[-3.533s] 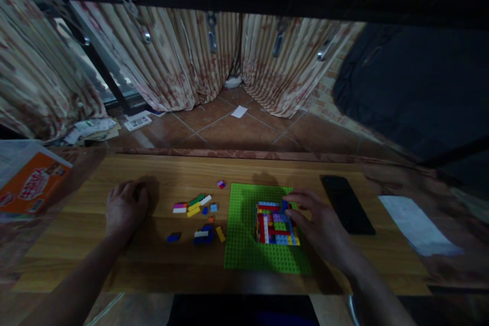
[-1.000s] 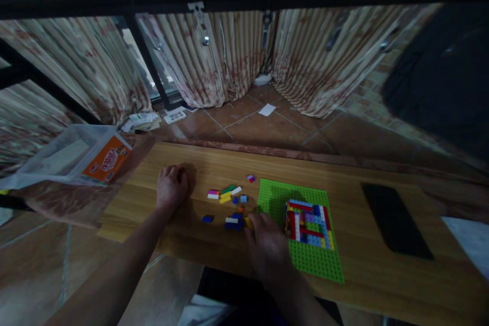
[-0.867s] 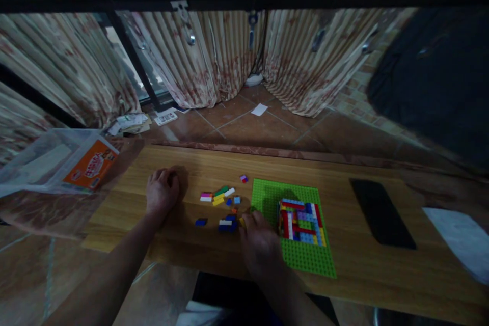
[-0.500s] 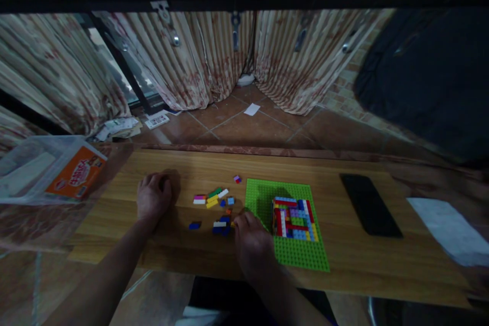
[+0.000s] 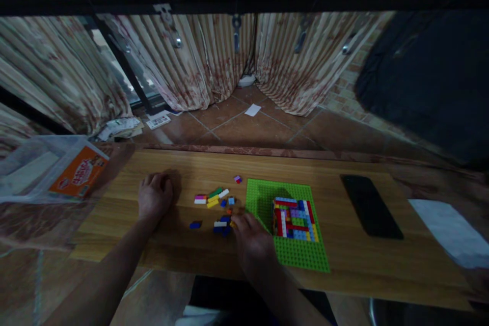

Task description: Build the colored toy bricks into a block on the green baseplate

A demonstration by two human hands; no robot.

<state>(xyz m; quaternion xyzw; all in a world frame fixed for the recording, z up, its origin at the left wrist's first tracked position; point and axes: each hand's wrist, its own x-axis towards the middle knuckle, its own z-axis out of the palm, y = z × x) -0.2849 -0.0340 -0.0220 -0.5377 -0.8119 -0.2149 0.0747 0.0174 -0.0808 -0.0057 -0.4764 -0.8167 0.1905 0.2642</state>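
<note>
My right hand (image 5: 252, 237) is closed in a pinch at the left edge of the green baseplate (image 5: 301, 260), with a small yellow-orange brick (image 5: 233, 224) at its fingertips. Just left of the fingers lies a cluster of blue bricks (image 5: 221, 231) with a white brick (image 5: 220, 224) on it. A small orange brick (image 5: 229, 211) sits above them. On the baseplate stands a low, many-coloured brick structure (image 5: 294, 219). My left hand (image 5: 153, 196) rests on the table at the left, fingers curled and nothing seen in them.
Loose bricks lie between the hands, among them a yellow brick (image 5: 213, 204), a green brick (image 5: 216, 192) and a lone blue brick (image 5: 194, 225). A black phone-like slab (image 5: 370, 206) and white paper (image 5: 451, 232) lie right. A clear plastic box (image 5: 38, 168) stands left.
My right fingertips have shifted very slightly at the cluster, and the yellow-orange brick shows more clearly. The left hand stays where it was; the view has moved a little.
</note>
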